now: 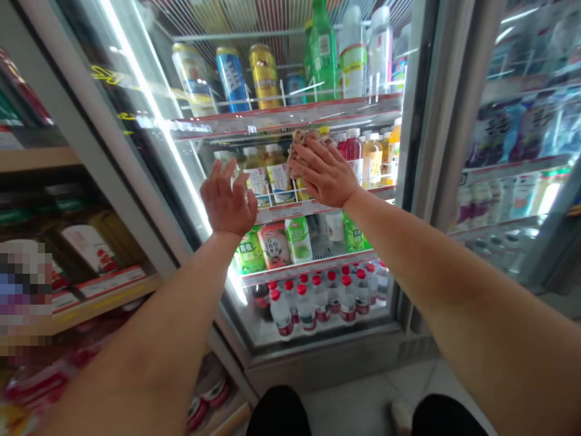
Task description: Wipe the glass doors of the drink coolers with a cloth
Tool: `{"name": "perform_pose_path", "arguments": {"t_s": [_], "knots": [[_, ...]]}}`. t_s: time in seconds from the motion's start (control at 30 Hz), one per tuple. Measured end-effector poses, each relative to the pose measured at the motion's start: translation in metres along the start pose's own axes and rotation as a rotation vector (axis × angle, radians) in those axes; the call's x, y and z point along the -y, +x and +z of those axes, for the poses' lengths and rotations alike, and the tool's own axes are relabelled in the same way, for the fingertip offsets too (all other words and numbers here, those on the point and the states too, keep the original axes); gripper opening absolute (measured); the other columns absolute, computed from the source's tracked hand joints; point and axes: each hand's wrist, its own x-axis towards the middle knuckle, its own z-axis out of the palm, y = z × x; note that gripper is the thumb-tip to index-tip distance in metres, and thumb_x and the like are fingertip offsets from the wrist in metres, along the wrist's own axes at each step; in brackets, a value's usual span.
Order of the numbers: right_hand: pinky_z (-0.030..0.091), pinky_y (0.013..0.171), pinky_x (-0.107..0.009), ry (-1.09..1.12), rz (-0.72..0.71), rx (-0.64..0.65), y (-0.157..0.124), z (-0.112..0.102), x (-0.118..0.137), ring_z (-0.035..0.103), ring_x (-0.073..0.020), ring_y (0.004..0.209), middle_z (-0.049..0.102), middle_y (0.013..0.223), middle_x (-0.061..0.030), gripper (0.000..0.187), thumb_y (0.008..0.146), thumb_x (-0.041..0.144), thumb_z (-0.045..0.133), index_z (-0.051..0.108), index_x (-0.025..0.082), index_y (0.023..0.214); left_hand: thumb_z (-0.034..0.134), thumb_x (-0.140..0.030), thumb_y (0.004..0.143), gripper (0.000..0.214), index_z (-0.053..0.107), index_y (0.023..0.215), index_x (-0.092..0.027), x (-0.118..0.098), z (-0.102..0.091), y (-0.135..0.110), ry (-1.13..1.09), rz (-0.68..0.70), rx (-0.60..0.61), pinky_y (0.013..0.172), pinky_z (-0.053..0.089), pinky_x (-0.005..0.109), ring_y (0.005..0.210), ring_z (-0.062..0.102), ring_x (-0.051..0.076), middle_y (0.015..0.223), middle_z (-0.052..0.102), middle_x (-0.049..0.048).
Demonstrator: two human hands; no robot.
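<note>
My right hand (pixel 329 171) lies over a crumpled brownish cloth (pixel 299 142), its fingers across it, in front of the drinks cooler's middle shelf. The cloth appears to press against the cooler's glass door (pixel 318 239). To its left, my left hand (pixel 228 200) is raised with fingers apart and slightly bent, holding nothing. Whether its fingertips touch the glass I cannot tell. Behind the hands stand bottles of pale yellow juice (pixel 278 175), partly hidden by my fingers.
Inside the cooler are drink cans (pixel 230 79), a green bottle (pixel 323 54), drink cartons (pixel 273 245) and several red-capped bottles (pixel 306 309). A shelf of dark bottles (pixel 86 248) stands left. Another glass-fronted cooler (pixel 512 163) is right. My knees (pixel 278 415) show below, above the tiled floor (pixel 358 402).
</note>
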Motion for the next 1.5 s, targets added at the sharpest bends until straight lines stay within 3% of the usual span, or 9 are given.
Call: {"name": "perform_pose_path", "arguments": {"t_s": [0.07, 0.23, 0.4, 0.63, 0.83, 1.03, 1.2, 1.4, 1.5], "knots": [[0.021, 0.13, -0.055, 0.008, 0.019, -0.01, -0.001, 0.001, 0.0, 0.028, -0.0262, 0.157, 0.041, 0.164, 0.0003, 0.053, 0.102, 0.029, 0.036, 0.049, 0.03, 0.154, 0.042, -0.046, 0.102, 0.04, 0.055, 0.131, -0.022, 0.001, 0.001, 0.0, 0.0, 0.027, -0.023, 0.121, 0.024, 0.057, 0.157, 0.024, 0.028, 0.159, 0.045, 0.0059], [0.02, 0.13, -0.057, -0.005, 0.296, -0.171, -0.001, 0.005, -0.002, 0.026, -0.0286, 0.157, 0.04, 0.164, -0.0062, 0.056, 0.104, 0.027, 0.028, 0.043, 0.021, 0.158, 0.053, -0.036, 0.097, 0.038, 0.053, 0.133, -0.027, 0.002, 0.001, -0.001, 0.012, 0.087, -0.067, 0.119, 0.027, 0.06, 0.156, 0.025, 0.031, 0.159, 0.045, 0.0087], [0.022, 0.131, -0.051, 0.004, 0.011, -0.014, -0.005, 0.004, -0.001, 0.028, -0.0237, 0.157, 0.041, 0.164, -0.0005, 0.054, 0.103, 0.027, 0.033, 0.045, 0.027, 0.156, 0.056, -0.036, 0.095, 0.036, 0.055, 0.131, -0.029, 0.0, -0.001, -0.001, -0.095, 0.029, -0.023, 0.123, 0.019, 0.061, 0.157, 0.021, 0.032, 0.16, 0.042, 0.0071], [0.021, 0.13, -0.054, 0.007, 0.269, -0.174, -0.004, 0.011, -0.006, 0.026, -0.0268, 0.157, 0.039, 0.165, -0.006, 0.056, 0.104, 0.027, 0.028, 0.043, 0.021, 0.157, 0.047, -0.039, 0.099, 0.035, 0.059, 0.128, -0.023, 0.0, 0.0, 0.0, -0.009, 0.046, -0.067, 0.12, 0.027, 0.06, 0.156, 0.027, 0.029, 0.159, 0.046, 0.0045], [0.02, 0.13, -0.055, 0.029, -0.025, 0.009, -0.009, 0.007, 0.0, 0.028, -0.0258, 0.157, 0.04, 0.164, -0.0021, 0.057, 0.101, 0.031, 0.035, 0.043, 0.026, 0.157, 0.048, -0.043, 0.097, 0.039, 0.06, 0.127, -0.022, -0.002, 0.0, 0.0, -0.047, 0.021, -0.042, 0.121, 0.023, 0.063, 0.156, 0.025, 0.032, 0.159, 0.045, 0.01], [0.019, 0.129, -0.06, 0.028, 0.277, -0.158, -0.01, 0.012, -0.003, 0.025, -0.0304, 0.157, 0.039, 0.164, -0.0083, 0.058, 0.103, 0.032, 0.027, 0.041, 0.02, 0.158, 0.058, -0.037, 0.093, 0.039, 0.056, 0.132, -0.031, -0.003, -0.002, -0.001, -0.075, 0.002, -0.015, 0.125, 0.02, 0.059, 0.157, 0.023, 0.031, 0.161, 0.042, 0.0053], [0.021, 0.129, -0.058, 0.044, 0.138, -0.03, -0.01, 0.009, 0.001, 0.028, -0.0306, 0.156, 0.042, 0.163, -0.0053, 0.056, 0.101, 0.032, 0.032, 0.047, 0.022, 0.155, 0.043, -0.044, 0.103, 0.04, 0.057, 0.132, -0.021, -0.001, -0.001, 0.0, 0.007, 0.041, -0.014, 0.118, 0.024, 0.06, 0.157, 0.022, 0.026, 0.16, 0.043, 0.0089], [0.019, 0.129, -0.061, 0.07, 0.375, -0.202, -0.011, 0.006, 0.003, 0.028, -0.0308, 0.157, 0.042, 0.163, -0.0052, 0.056, 0.102, 0.034, 0.031, 0.048, 0.024, 0.155, 0.036, -0.047, 0.105, 0.043, 0.057, 0.133, -0.022, 0.0, 0.001, -0.001, 0.055, 0.056, -0.03, 0.118, 0.027, 0.058, 0.157, 0.023, 0.025, 0.161, 0.043, 0.0065], [0.019, 0.129, -0.061, 0.055, 0.306, -0.153, -0.013, 0.005, 0.003, 0.028, -0.0315, 0.156, 0.043, 0.163, -0.0054, 0.057, 0.102, 0.036, 0.035, 0.047, 0.024, 0.156, 0.039, -0.043, 0.104, 0.04, 0.056, 0.133, -0.021, 0.0, 0.001, -0.002, 0.083, 0.075, -0.036, 0.117, 0.03, 0.059, 0.157, 0.023, 0.026, 0.16, 0.043, 0.0073]]}}
